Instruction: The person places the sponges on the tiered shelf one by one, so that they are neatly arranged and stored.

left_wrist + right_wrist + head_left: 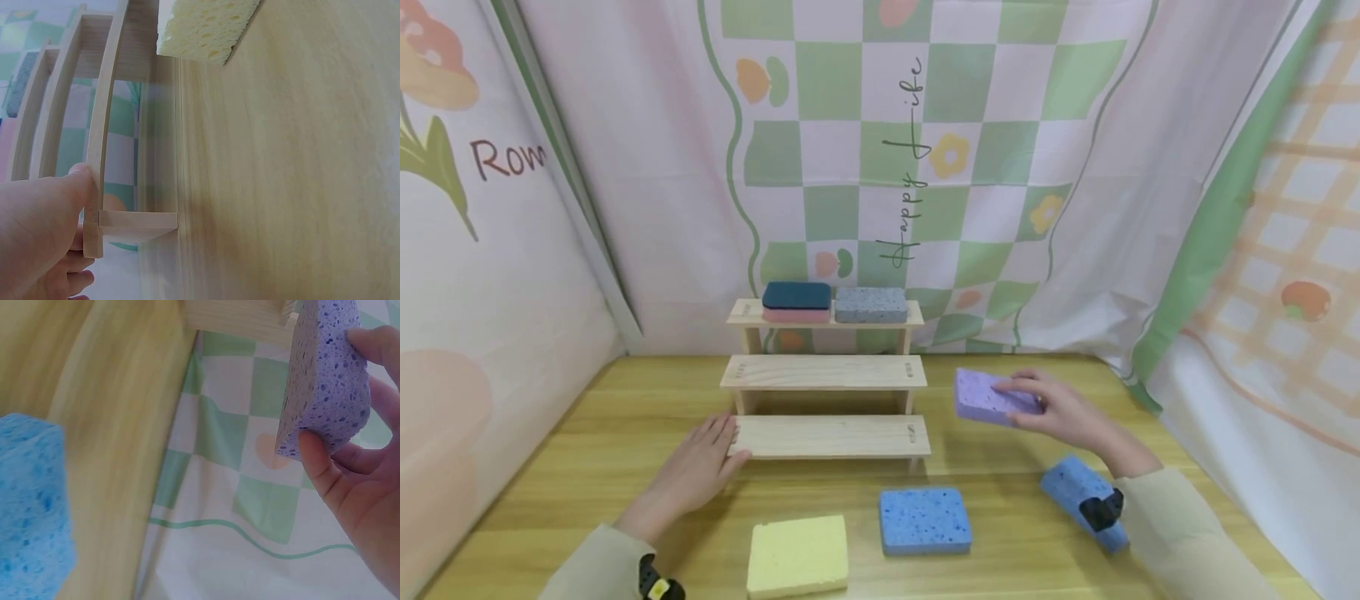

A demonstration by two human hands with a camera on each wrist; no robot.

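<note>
My right hand [1063, 412] holds a purple sponge [981, 396] up in the air, right of a three-step wooden rack [827, 437]. In the right wrist view, the thumb and fingers pinch the purple sponge [340, 375] near one end. My left hand [696, 462] grips the left end of the rack's lowest step, thumb at its front edge, as the left wrist view shows on the step [100, 137]. On the top step sit a pink sponge with a dark blue top [796, 300] and a grey-blue speckled sponge [871, 306].
A yellow sponge [797, 554] and a blue sponge [925, 521] lie on the wooden table [1000, 475] before the rack. Another blue sponge [1071, 483] lies under the right wrist, partly covered. Patterned curtains [827, 150] hang behind and at both sides.
</note>
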